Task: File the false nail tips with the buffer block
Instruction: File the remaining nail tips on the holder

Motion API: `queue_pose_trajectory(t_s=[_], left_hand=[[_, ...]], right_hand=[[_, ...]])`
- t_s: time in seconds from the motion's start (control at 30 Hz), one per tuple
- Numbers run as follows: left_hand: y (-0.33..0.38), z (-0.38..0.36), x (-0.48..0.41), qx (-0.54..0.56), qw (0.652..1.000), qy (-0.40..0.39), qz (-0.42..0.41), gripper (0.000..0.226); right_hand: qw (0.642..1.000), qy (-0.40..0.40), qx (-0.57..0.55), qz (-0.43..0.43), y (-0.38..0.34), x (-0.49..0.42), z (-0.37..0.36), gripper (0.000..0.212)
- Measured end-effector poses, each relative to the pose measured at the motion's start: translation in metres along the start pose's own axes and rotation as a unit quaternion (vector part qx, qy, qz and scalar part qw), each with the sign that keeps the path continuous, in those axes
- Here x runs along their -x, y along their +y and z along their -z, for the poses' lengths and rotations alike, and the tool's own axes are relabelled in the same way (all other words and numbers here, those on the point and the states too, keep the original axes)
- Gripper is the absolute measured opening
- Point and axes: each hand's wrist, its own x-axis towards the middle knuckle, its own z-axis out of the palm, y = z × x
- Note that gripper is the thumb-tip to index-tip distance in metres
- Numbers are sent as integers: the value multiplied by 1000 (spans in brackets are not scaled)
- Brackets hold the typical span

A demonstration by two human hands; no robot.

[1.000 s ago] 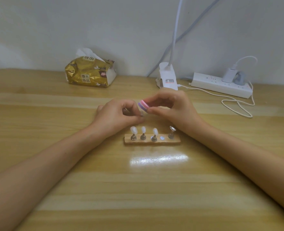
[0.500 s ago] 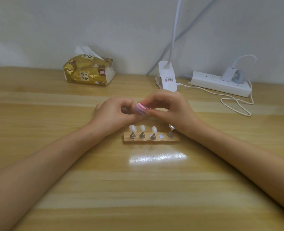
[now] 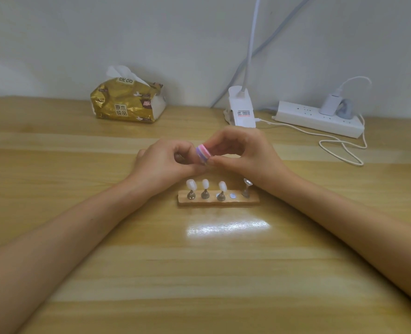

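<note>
A broad bare stretch of the pale wooden table [image 3: 199,273] is seen nearest. Beyond it, a small wooden strip stand [image 3: 252,202] is set, with three white false nail tips [image 3: 205,183] carried upright on metal pegs. Just behind the stand, the pink-and-purple layered buffer block [image 3: 203,154] is pinched by the right hand [image 3: 245,155]. The left hand [image 3: 161,165] is curled against it; what it pinches cannot be told. Along the far edge, a gold tissue pack [image 3: 127,102] and a white power strip [image 3: 318,119] are kept well apart.
</note>
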Motion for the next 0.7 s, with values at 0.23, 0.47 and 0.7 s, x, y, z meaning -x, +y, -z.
queue_pose_trajectory(t_s=[0.23, 0.47, 0.7], left_hand=[[0, 0, 0, 1, 1000, -8, 1, 22], [1, 0, 0, 5, 1000, -8, -5, 21], [2, 0, 0, 8, 1000, -10, 1, 24]], right_hand=[[1000, 5, -8, -2, 0, -3, -1, 18], [1000, 9, -14, 10, -1, -4, -2, 19], [1000, -1, -3, 6, 1, -4, 0, 20]])
